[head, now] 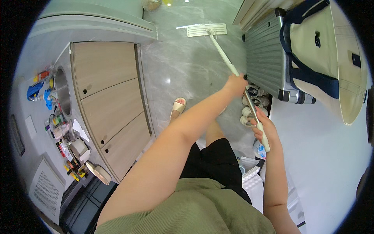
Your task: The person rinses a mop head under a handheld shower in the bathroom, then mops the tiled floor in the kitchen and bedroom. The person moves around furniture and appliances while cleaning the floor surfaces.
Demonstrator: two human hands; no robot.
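Note:
A pale flat mop stretches away from me, its slotted plate head lying on the grey tiled floor at the top of the view. Its long handle slants down and right towards me, with a bare metal section between two pale lengths. My left hand is wrapped around the handle at about the middle. Nearer my body, my right hand grips the pale end of the handle, which runs down along the wrist.
Wooden cabinet doors and a counter with a round sink line the left. A grey ribbed suitcase, a cream bag and several shoes stand on the right. My sandalled foot is on the floor.

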